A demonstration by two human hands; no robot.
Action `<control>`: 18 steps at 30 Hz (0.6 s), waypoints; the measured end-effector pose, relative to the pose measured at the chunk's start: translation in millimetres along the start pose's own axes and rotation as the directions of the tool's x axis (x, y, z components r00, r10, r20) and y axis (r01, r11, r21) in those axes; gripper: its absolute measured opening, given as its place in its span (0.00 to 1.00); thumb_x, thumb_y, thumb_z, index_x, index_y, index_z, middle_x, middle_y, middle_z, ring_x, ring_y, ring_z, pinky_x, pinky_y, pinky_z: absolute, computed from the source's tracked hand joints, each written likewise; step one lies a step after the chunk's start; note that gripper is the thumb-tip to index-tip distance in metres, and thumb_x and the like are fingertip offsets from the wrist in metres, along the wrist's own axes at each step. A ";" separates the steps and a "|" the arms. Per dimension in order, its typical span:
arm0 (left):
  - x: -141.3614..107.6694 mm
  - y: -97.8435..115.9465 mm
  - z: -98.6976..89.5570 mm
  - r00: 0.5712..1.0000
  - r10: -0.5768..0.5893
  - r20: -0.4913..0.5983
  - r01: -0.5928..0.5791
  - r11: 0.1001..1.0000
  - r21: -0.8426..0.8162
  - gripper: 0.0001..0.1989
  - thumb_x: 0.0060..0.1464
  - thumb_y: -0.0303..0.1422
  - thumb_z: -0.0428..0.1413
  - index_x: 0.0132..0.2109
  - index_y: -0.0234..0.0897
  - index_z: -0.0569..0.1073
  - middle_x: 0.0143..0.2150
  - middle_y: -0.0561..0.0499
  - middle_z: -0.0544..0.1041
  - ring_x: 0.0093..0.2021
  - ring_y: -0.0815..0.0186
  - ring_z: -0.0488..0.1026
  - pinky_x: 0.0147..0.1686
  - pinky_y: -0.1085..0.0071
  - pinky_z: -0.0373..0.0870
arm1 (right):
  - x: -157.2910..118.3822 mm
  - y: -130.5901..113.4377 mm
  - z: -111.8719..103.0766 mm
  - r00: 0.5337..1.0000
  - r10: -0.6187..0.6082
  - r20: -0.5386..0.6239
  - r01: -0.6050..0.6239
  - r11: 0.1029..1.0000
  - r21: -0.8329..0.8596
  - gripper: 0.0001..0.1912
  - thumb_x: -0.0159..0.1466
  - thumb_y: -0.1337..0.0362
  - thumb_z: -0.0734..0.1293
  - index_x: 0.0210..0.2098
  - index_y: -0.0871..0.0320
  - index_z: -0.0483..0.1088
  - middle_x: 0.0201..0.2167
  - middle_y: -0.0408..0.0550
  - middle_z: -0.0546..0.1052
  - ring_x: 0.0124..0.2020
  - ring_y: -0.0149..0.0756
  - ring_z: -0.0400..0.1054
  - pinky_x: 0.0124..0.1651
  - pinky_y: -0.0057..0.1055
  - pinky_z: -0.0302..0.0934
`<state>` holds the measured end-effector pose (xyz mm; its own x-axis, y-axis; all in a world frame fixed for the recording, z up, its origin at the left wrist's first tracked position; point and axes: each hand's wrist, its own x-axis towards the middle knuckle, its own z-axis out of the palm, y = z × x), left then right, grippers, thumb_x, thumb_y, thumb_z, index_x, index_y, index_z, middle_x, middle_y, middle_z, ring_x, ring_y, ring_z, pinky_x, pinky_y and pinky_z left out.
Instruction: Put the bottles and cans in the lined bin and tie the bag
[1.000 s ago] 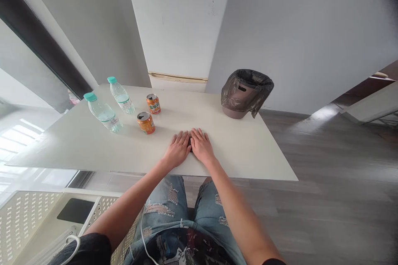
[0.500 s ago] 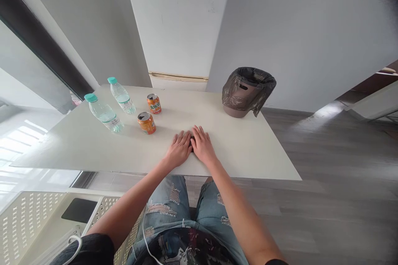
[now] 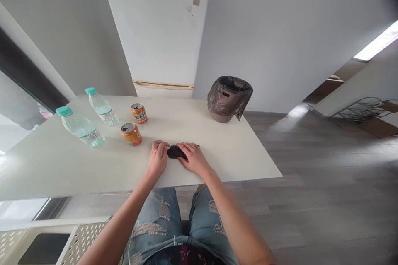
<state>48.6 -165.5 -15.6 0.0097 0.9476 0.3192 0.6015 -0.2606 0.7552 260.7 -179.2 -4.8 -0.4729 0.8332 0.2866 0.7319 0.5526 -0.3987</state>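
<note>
A crumpled black plastic bag (image 3: 174,152) lies on the white table (image 3: 230,149) near its front edge. My right hand (image 3: 193,158) rests over the right part of the bag, its fingers extended and covering it. At the bag's left end is my left hand (image 3: 158,158), fingers curled and pinched together at its edge; what they pinch is too small to make out. To the left stand two orange cans, a nearer one (image 3: 131,134) and a farther one (image 3: 139,113), both with opened tops.
Two clear bottles with green caps, a nearer one (image 3: 81,129) and a farther one (image 3: 102,108), stand at the left. A brown bin (image 3: 220,117) lined with a dark bag is at the back right. Behind the table is a white fridge (image 3: 158,33).
The view has shifted right. My hands have moved apart, and more of the black bag shows between them. My left hand's fingers have gone from stretched to curled.
</note>
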 end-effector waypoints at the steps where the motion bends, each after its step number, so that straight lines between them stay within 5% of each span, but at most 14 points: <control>1: 0.0 -0.5 0.7 1.000 0.002 0.015 -0.002 1.000 0.009 0.15 0.72 0.36 0.44 0.47 0.40 0.75 0.51 0.41 0.71 0.54 0.53 0.74 0.60 0.51 0.70 | -7.9 4.6 -3.8 0.999 0.034 -0.021 -0.035 0.999 -0.018 0.28 0.76 0.54 0.62 0.73 0.50 0.61 0.66 0.55 0.72 0.66 0.48 0.66 0.70 0.49 0.61; 4: -0.2 -1.6 1.7 0.999 -0.018 0.034 0.016 0.999 0.042 0.16 0.72 0.37 0.43 0.46 0.41 0.75 0.50 0.42 0.71 0.52 0.53 0.75 0.57 0.51 0.71 | -44.8 33.3 -22.9 0.973 0.187 -0.137 -0.198 0.978 -0.073 0.27 0.75 0.55 0.62 0.71 0.50 0.62 0.65 0.57 0.73 0.65 0.52 0.67 0.67 0.54 0.64; 6: -0.3 -1.7 2.1 0.998 -0.027 0.050 0.023 0.997 0.079 0.16 0.72 0.37 0.43 0.46 0.41 0.75 0.49 0.43 0.72 0.49 0.54 0.75 0.53 0.52 0.71 | -76.8 64.3 -41.3 0.913 0.316 -0.256 -0.346 0.935 -0.080 0.26 0.74 0.54 0.61 0.69 0.52 0.64 0.62 0.59 0.74 0.61 0.54 0.69 0.64 0.57 0.66; 10: 0.2 -1.3 3.9 0.995 -0.022 0.095 0.006 0.986 0.164 0.14 0.72 0.37 0.45 0.44 0.42 0.74 0.49 0.43 0.73 0.49 0.52 0.74 0.50 0.53 0.69 | -134.6 129.5 -78.1 0.669 0.583 -0.461 -0.689 0.720 -0.088 0.30 0.70 0.50 0.60 0.65 0.60 0.67 0.59 0.65 0.74 0.60 0.61 0.67 0.62 0.58 0.66; 13: 0.4 -0.9 5.0 0.994 -0.016 0.108 -0.005 0.982 0.191 0.13 0.72 0.37 0.45 0.44 0.42 0.73 0.49 0.43 0.73 0.51 0.52 0.74 0.50 0.54 0.68 | -155.2 156.0 -90.5 0.486 0.695 -0.530 -0.827 0.561 -0.022 0.32 0.68 0.48 0.61 0.63 0.63 0.69 0.59 0.68 0.73 0.61 0.63 0.65 0.61 0.56 0.65; 18: -0.6 1.4 3.7 0.991 -0.029 0.130 0.005 0.983 0.181 0.13 0.73 0.36 0.45 0.44 0.41 0.73 0.49 0.44 0.73 0.51 0.53 0.74 0.51 0.54 0.67 | -149.7 145.8 -85.7 0.524 0.656 -0.543 -0.821 0.559 -0.117 0.30 0.69 0.49 0.60 0.63 0.61 0.69 0.59 0.68 0.73 0.62 0.65 0.64 0.61 0.61 0.63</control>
<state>52.4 -165.8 -16.9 0.0959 0.9707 0.2204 0.7362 -0.2182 0.6406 480.3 -225.2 -31.2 0.4989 0.7877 0.3614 0.8545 -0.3776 -0.3567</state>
